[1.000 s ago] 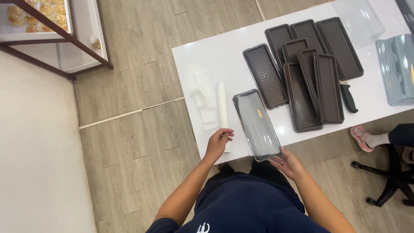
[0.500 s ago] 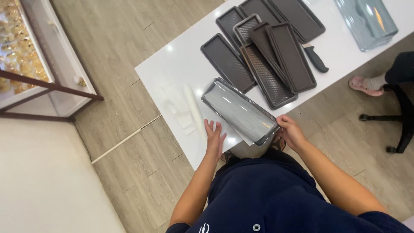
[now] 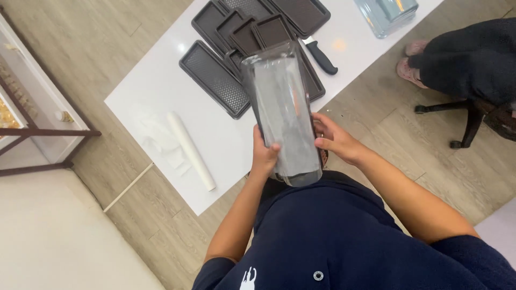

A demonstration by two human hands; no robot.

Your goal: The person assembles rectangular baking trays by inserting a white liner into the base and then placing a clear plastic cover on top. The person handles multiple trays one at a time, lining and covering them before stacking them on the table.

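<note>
While both hands (image 3: 298, 147) grip its sides, the clear-lidded tray (image 3: 282, 110) overhangs the table edge (image 3: 231, 185).

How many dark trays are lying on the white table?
7 at least: one perforated tray lies nearest the paper roll, six overlap in a cluster at the far edge; the held package may hide more.

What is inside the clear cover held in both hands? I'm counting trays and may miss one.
The clear cover, held by the left hand and right hand, contains one long dark tray. Glare greys its surface; anything beneath it is hidden.
</note>
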